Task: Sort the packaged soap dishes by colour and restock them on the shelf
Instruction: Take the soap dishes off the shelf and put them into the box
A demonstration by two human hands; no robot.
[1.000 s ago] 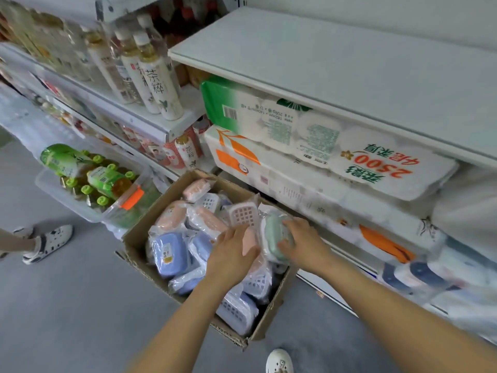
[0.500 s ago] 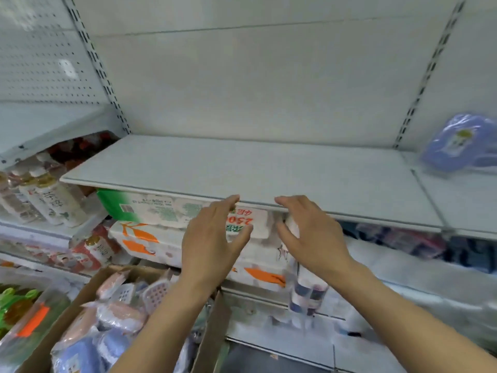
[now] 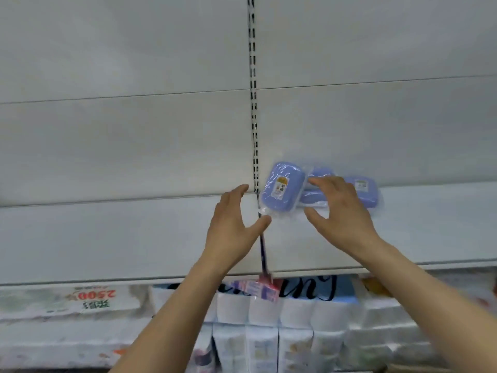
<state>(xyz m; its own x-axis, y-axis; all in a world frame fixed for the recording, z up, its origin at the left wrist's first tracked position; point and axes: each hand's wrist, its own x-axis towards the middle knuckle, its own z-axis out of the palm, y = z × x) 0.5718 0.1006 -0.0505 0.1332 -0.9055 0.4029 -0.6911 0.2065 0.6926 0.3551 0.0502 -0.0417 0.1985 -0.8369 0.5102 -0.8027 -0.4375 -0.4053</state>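
Your left hand [image 3: 231, 228] and right hand [image 3: 339, 211] were both released, flanking the upright blue plastic-wrapped soap dish [image 3: 283, 187] at the white shelf's [image 3: 107, 238] back edge.

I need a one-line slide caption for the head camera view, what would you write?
Both hands, left and right, open around blue packaged soap dishes on the white shelf.

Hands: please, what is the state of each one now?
Left hand: open, holding nothing.
Right hand: open, fingers spread by the blue soap dishes, gripping none.
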